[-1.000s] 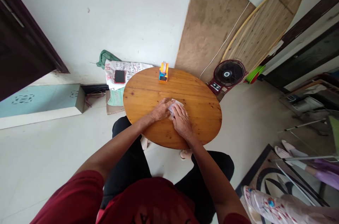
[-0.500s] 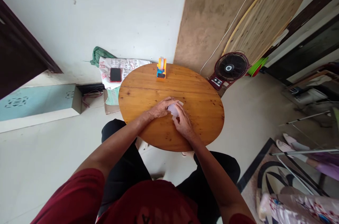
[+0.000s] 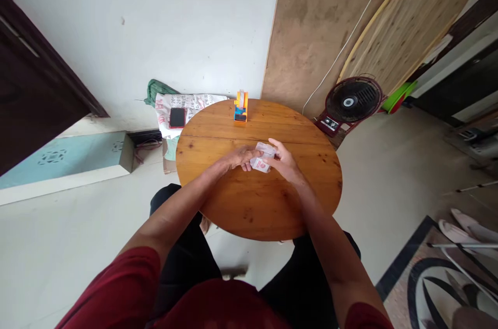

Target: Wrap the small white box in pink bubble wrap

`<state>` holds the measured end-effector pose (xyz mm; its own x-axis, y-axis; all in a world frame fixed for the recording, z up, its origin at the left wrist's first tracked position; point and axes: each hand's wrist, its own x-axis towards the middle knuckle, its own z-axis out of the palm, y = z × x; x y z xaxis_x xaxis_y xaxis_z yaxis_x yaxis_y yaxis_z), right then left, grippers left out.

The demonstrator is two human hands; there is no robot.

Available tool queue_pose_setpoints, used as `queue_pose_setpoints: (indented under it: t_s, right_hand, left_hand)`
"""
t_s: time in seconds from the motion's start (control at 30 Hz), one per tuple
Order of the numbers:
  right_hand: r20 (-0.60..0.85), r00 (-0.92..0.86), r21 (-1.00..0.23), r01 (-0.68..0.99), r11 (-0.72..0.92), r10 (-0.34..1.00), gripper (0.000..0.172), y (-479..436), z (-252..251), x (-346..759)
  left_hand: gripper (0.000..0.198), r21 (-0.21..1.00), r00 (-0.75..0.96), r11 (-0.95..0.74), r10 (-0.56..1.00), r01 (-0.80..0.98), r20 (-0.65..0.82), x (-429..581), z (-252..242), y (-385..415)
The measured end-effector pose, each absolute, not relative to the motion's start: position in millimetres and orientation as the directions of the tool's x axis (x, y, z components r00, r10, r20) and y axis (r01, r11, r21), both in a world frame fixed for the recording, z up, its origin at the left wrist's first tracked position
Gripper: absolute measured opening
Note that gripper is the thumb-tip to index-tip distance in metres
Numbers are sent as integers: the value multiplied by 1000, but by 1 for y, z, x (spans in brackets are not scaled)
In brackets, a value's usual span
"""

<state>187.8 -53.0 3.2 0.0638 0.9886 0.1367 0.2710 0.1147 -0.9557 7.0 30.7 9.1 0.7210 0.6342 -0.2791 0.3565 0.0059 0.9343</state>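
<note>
A small whitish, partly see-through packet point(image 3: 263, 158) with a red round mark is held between my two hands over the wooden table point(image 3: 241, 199). My left hand point(image 3: 241, 156) grips its left side, thumb on top. On the right side, my right hand point(image 3: 287, 163) holds it with the thumb near the red mark and the index finger along the far edge. What the packet contains cannot be made out. At the table's far edge stands an orange and blue tape dispenser point(image 3: 241, 107) with a roll of clear tape.
Left of the table, a dark phone-like slab point(image 3: 177, 117) with a red edge lies on a printed white sack point(image 3: 165, 102). To the right stands a dark red fan point(image 3: 349, 103). A wooden board point(image 3: 311, 23) leans against the wall behind.
The packet has been turned, so its red mark now shows. My right hand has opened out to its right side. The view has shifted slightly.
</note>
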Motion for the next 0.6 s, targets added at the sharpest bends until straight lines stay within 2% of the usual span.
queue_pose_setpoints:
  t_s: [0.07,0.13,0.2,0.27,0.37,0.47,0.6]
  right_hand:
    - [64,89,-990,135,51,994,86,-43,-5,197]
    - [26,120,-997,71,17,992,83,-36,-13,204]
    - [1,132,-999,40,-5,991,79,-31,-20,207]
    - [-17,125,-1000,14,-19,992,77,-28,-24,206]
    - [-14,121,-1000,-7,-14,993,75,-28,-25,201]
    - [33,124,-999,-16,36,992,73,-29,-24,196]
    - [107,113,-993,-37,111,988,75,-31,-21,194]
  left_hand:
    - [56,928,712,-131,681,349,-172,10,8,30]
    - [64,915,696,-264,718,305,-25,11,6,29]
    - [61,922,697,-305,715,240,55,10,2,28]
    - [54,960,725,-224,688,165,36,9,-1,30]
    - [63,999,756,-13,654,53,-32,8,-6,32]
    - [64,989,743,144,666,-42,-65,9,-9,32]
    - [63,959,728,259,679,-116,-95,13,-13,30]
